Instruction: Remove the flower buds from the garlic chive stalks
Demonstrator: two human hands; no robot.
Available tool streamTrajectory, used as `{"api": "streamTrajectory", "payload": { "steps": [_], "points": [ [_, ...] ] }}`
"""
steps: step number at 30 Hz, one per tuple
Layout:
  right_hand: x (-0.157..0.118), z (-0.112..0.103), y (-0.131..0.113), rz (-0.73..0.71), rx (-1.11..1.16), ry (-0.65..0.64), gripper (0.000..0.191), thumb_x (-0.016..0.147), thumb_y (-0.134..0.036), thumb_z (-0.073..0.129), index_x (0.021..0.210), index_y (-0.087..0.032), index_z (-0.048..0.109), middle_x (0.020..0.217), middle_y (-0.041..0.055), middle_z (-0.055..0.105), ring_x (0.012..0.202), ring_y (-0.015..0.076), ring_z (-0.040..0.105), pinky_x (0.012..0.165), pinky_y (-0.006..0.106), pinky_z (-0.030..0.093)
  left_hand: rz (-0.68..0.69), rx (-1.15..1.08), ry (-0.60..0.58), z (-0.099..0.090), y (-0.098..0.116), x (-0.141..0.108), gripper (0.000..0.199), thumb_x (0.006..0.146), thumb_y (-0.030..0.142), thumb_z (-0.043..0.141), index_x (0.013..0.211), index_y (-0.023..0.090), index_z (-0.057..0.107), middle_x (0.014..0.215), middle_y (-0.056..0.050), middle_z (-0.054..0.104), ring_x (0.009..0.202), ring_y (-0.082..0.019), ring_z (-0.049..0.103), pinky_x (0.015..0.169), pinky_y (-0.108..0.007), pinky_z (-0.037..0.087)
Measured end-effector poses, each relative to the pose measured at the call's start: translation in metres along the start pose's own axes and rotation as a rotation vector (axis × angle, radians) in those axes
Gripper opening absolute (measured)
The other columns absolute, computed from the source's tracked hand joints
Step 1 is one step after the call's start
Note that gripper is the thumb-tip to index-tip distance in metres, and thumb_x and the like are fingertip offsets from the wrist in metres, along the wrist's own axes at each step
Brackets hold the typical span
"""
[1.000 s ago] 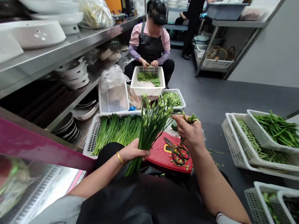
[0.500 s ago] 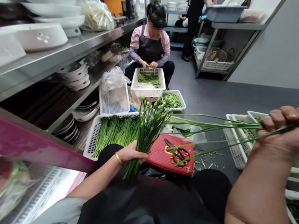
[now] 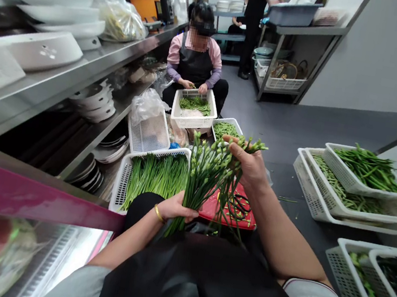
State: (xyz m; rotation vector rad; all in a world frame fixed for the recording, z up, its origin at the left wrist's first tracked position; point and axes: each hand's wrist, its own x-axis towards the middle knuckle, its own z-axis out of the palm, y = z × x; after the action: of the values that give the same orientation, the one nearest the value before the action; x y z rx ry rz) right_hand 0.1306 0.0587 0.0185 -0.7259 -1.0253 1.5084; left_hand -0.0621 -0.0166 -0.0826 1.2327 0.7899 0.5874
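My left hand is closed around an upright bunch of flowering chives, buds at the top. Close beside it, my right hand grips a smaller group of flowering chives, whose stems hang down while the buds poke out past my fingers. Behind these stems sits a red plastic stool or lid, partly covered by my right forearm. Scissors with black handles rest on its top among green scraps. To the left, a white basket holds many long green chives.
A co-worker sits ahead with a white basket of greens. White baskets with green beans and peppers stand at right, more baskets nearer. A steel shelf with white dishes runs along the left.
My right hand has swung in from the far right to the bunch's top, its chives now hanging instead of stretched sideways. My left hand keeps its hold, nearly still.
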Motion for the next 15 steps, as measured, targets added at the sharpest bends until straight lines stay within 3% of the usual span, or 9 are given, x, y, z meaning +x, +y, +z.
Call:
{"api": "streamTrajectory", "payload": {
  "steps": [7,10,15],
  "points": [
    [-0.006,-0.008,0.010,-0.039,0.024,0.082,0.037,0.059,-0.047,0.080,0.086,-0.023,0.072,0.053,-0.0070,0.035,0.043,0.0035,0.023,0.038,0.020,0.017,0.074,-0.111,-0.002,-0.006,-0.015,0.000,0.041,0.063,0.045,0.081,0.071,0.011,0.059,0.046,0.001,0.054,0.040,-0.009,0.047,0.044,-0.022,0.036],
    [-0.009,-0.009,0.015,-0.041,0.049,0.064,0.038,0.057,-0.046,0.081,0.084,-0.022,0.070,0.054,-0.0077,0.034,0.043,0.0030,0.020,0.038,0.019,0.015,0.115,-0.220,0.013,-0.007,-0.023,0.000,0.047,0.062,0.043,0.082,0.090,0.010,0.062,0.047,0.003,0.053,0.038,-0.008,0.046,0.043,-0.022,0.036],
    [-0.010,-0.011,0.011,-0.017,0.085,-0.001,0.041,0.051,-0.051,0.083,0.071,-0.020,0.065,0.049,-0.0086,0.031,0.042,0.0028,0.019,0.037,0.018,0.015,0.123,-0.253,0.010,-0.007,-0.022,-0.002,0.078,0.063,0.039,0.082,0.128,0.011,0.052,0.053,0.005,0.055,0.039,-0.008,0.047,0.043,-0.021,0.037]
  ]
}}
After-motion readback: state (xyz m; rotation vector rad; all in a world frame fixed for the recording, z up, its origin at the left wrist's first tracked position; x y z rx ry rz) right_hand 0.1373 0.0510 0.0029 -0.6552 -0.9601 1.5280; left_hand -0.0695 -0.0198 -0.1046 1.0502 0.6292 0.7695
